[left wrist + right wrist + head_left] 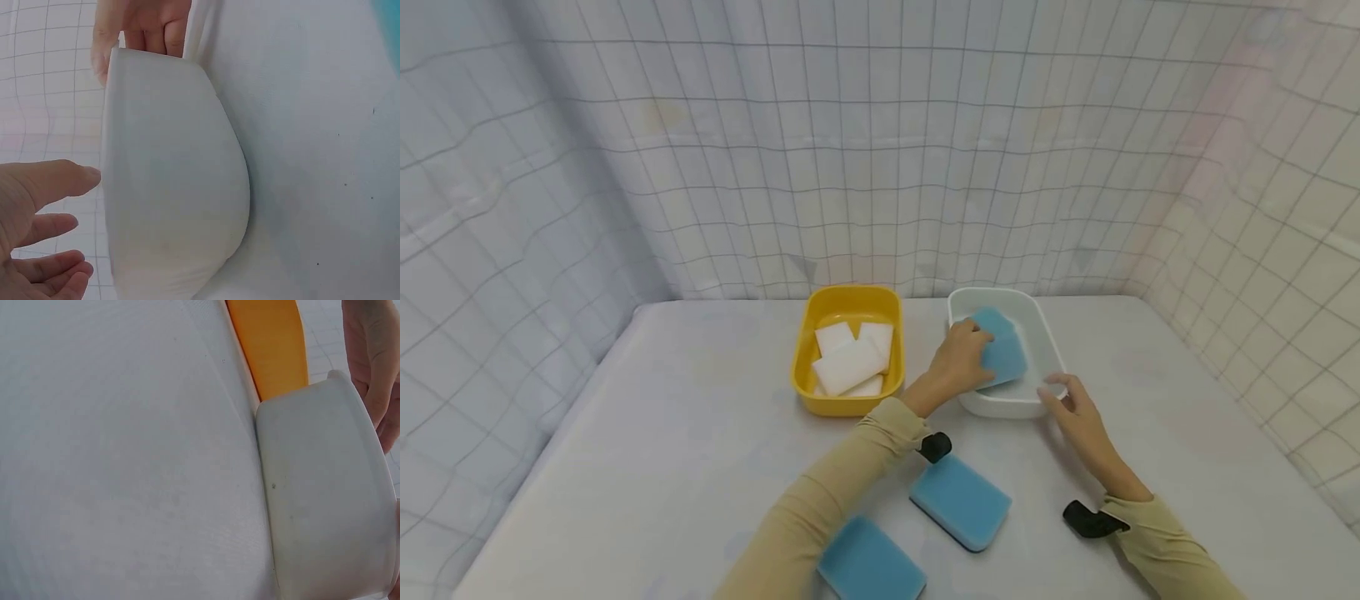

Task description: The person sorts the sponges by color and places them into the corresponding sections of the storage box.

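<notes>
A white bin (1003,406) holds blue sponges (1003,354). My left hand (958,358) reaches over its left side, above the sponges. In the left wrist view, the thumb and fingers of this left hand (40,219) are spread apart beside the rim, with nothing seen between them. At the near right corner, my right hand (1078,417) holds the bin's rim. The left wrist view shows the right hand's fingers (156,37) on both sides of the rim. Only a sliver of the right hand shows in the right wrist view.
A yellow bin (847,407) with several white sponges (850,365) stands left of the white bin. Two blue sponges lie nearer on the white table (662,450): one sponge (961,502) by the left wrist, another sponge (872,562) beside the left sleeve. Gridded curtains (850,167) surround the table.
</notes>
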A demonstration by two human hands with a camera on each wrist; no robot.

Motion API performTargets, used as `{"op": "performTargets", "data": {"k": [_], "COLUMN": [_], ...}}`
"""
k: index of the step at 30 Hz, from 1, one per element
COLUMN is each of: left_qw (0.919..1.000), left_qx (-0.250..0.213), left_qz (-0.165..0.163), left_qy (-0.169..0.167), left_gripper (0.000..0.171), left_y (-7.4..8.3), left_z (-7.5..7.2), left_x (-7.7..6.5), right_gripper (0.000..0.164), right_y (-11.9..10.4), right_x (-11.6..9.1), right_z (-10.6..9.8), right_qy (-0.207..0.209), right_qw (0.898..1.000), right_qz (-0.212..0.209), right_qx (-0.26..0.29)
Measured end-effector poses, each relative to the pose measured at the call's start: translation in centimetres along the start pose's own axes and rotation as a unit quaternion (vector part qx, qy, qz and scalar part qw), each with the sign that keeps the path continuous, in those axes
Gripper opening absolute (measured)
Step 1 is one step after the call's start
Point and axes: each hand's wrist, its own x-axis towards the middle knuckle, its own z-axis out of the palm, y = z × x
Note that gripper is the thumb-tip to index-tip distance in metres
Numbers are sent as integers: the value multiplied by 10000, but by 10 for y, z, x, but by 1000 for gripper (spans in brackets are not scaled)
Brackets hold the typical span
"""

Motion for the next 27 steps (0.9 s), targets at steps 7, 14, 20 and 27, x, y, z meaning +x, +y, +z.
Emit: {"op": "performTargets", "data": {"k": [7, 14, 20, 27], "left_qw": [9991, 9975, 9936, 9836], "left_qx": [-293, -592, -1041, -1521], "left_qz": [293, 398, 427, 951], "left_qy": [50, -7, 46, 188], "left_gripper": [43, 46, 44, 39], "left_y": [8, 10, 4, 1], "left_z": [-13, -29, -41, -48], "left_x": [-6, -18, -36, -60], "right_gripper": [41, 38, 39, 40], "right_y": [7, 6, 4, 6], "right_x": [-1, 0, 2, 3], "right_z": [-5, -4, 2, 1], "right_qy": [-33, 43, -29, -35], "right_qw": [9999, 9998, 9999, 9999], "right_qz": [-82, -84, -38, -12], "right_qx": [72, 176, 154, 100]}}
